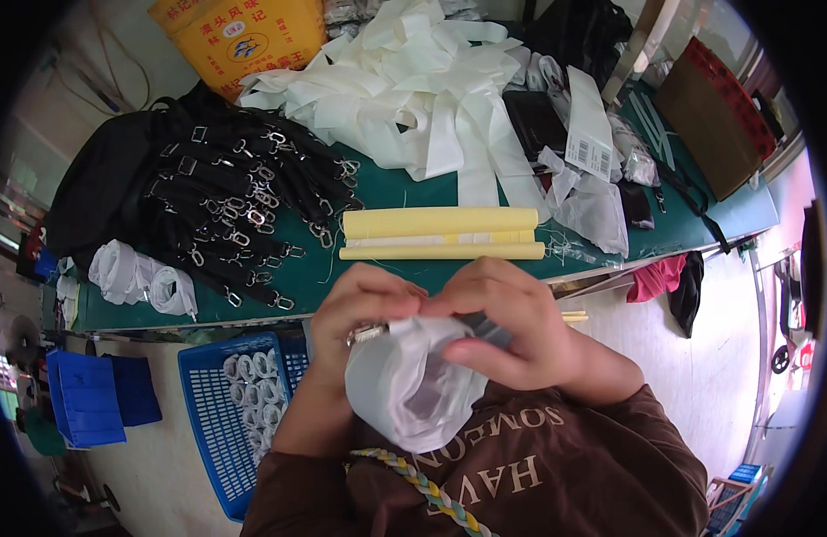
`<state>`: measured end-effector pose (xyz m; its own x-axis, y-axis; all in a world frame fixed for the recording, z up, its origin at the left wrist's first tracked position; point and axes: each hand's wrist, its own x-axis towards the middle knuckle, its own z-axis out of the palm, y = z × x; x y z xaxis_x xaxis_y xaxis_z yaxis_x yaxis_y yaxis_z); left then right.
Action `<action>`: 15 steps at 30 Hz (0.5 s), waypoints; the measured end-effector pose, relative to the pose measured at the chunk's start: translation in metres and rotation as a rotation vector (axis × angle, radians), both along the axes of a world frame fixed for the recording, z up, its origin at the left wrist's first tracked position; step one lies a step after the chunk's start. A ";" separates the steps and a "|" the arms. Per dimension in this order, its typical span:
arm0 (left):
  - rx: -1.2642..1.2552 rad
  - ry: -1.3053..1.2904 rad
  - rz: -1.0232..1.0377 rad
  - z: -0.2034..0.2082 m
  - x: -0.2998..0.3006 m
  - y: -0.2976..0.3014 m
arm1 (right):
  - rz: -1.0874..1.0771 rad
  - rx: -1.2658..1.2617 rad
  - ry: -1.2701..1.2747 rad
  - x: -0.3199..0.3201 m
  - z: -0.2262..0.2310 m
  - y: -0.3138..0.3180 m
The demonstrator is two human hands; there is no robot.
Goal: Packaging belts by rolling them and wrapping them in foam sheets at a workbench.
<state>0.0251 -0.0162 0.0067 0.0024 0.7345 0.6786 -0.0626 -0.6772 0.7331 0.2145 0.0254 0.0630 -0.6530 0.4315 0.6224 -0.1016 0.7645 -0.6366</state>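
In front of my chest I hold a coiled grey strap lined with crumpled white paper, its round opening tilted toward me. My left hand grips its upper left edge, next to a small metal clip. My right hand is closed on the upper right side, the thumb lying at the paper's inner edge. The fingertips of both hands come together at the top of the roll and partly hide it. Beyond them, yellow strips lie flat along the front of the green table.
Black straps with metal swivel clips heap up at the left, beside white rolls. White strips pile at the back near a yellow bag. A blue basket with similar rolls stands below left. Plastic-wrapped items lie right.
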 end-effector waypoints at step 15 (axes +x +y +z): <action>-0.587 -0.112 0.472 0.021 -0.142 -0.071 | 0.249 -1.000 -0.085 -0.125 -0.027 -0.024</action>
<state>-0.1170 -0.0876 0.0281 -0.4470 0.8812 0.1542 0.0418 -0.1517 0.9875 0.0891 0.0010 0.0362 -0.8194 0.5732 0.0015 -0.1095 -0.1541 -0.9820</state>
